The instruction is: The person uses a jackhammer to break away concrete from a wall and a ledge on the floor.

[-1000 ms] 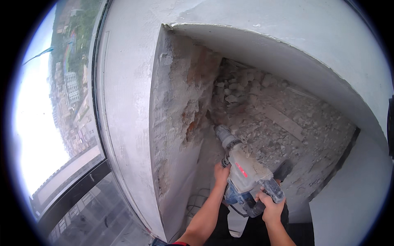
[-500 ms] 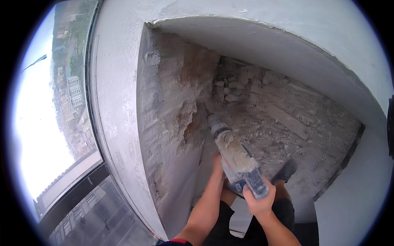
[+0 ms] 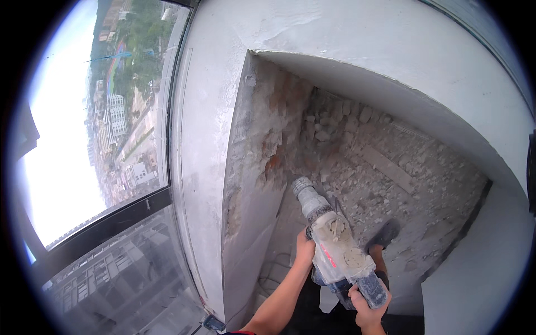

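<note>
I hold a dusty demolition hammer (image 3: 338,245) angled up toward the alcove's chipped left wall (image 3: 265,128), where patches of red brick show through broken plaster. My left hand (image 3: 306,245) is closed on its side handle, beside the body. My right hand (image 3: 365,310) grips the dark rear handle at the lower right. The chuck points toward the base of the wall; I cannot make out where the bit's tip is.
Grey rubble (image 3: 391,190) and a flat board (image 3: 385,164) cover the alcove floor, near my shoed foot (image 3: 382,231). A cable (image 3: 273,273) lies low by the left wall. A framed window (image 3: 123,123) on the left looks far down onto buildings and trees.
From half a second ago, the view has shifted, so the window and alcove sit further right. The hammer has dropped lower and away from the chipped wall, with both my hands still on it.
</note>
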Motion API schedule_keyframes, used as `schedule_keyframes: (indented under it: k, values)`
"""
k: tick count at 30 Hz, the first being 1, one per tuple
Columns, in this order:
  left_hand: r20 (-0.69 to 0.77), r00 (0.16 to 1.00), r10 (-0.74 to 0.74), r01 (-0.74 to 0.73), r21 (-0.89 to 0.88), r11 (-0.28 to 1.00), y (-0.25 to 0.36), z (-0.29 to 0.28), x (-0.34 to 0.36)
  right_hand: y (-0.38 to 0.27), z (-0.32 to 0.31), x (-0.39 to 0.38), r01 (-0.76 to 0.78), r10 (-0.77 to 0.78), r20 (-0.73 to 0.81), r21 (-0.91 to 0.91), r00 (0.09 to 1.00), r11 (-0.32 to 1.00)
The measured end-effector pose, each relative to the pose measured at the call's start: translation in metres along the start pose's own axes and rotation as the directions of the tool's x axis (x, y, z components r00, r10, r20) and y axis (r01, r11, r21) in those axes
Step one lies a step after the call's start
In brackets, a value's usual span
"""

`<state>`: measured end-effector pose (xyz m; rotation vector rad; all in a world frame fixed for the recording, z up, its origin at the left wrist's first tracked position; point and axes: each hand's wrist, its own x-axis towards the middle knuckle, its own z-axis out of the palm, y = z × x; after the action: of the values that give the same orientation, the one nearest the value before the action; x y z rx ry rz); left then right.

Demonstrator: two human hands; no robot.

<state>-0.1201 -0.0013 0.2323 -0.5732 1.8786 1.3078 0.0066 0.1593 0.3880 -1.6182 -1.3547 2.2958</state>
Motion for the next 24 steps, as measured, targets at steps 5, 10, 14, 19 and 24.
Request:
schedule_keyframes:
  k: [5,10,14,19,24]
  values:
    - [-0.061,0.996,-0.07,0.059,-0.167,0.984,0.04,-0.008,0.003,-0.005,0.02,0.011,0.047,-0.045,0.046,-0.037,0.998,0.998]
    - [0.001,0.998,-0.058,0.057,-0.143,0.988,0.039,-0.016,0.042,-0.019,0.056,0.036,0.118,-0.117,0.026,-0.028,0.993,0.993]
    - [0.023,0.995,-0.095,0.097,-0.216,0.972,0.012,-0.017,0.058,-0.014,0.063,0.029,0.131,-0.133,-0.037,-0.055,0.99,0.99]
    - [0.141,0.984,-0.11,0.143,-0.249,0.958,0.028,-0.018,0.071,-0.017,0.054,0.046,0.118,-0.119,-0.063,-0.021,0.991,0.993]
    - [0.156,0.982,-0.108,0.135,-0.179,0.975,0.024,0.006,0.013,-0.019,0.008,0.01,0.078,-0.07,-0.078,0.111,0.994,0.991]
